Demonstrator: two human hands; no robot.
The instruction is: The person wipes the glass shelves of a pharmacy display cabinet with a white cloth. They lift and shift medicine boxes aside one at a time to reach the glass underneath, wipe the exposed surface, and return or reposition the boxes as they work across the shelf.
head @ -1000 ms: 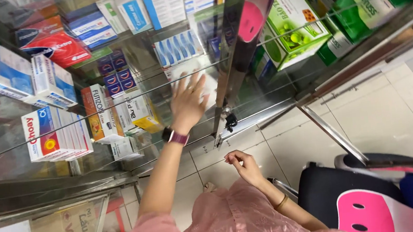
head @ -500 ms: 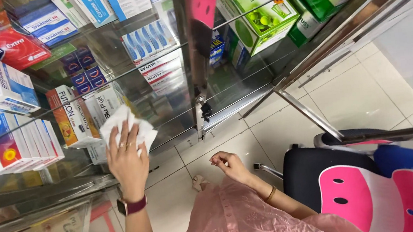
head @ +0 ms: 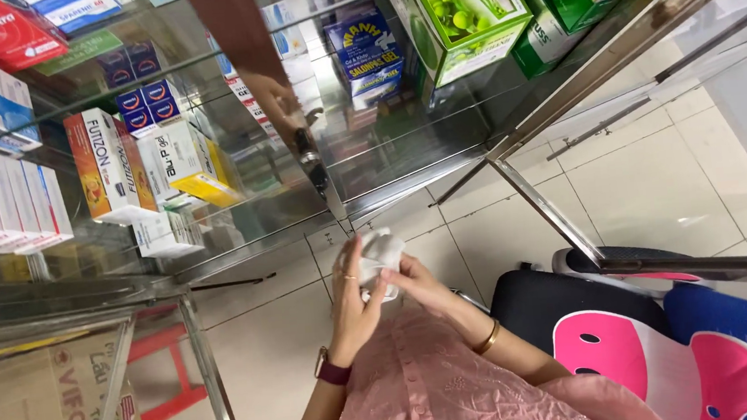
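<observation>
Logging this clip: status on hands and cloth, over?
Left hand and right hand both gripping crumpled white cloth. Held clear of glass cabinet. Nothing between.

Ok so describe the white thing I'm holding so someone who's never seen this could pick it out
Start at the glass display cabinet full of medicine boxes, then drop to the tiled floor in front of it. Just above the pink top, the left hand and right hand meet around a crumpled white cloth. It is the only soft, shapeless white thing; the nearby whites are stiff boxes.
</observation>
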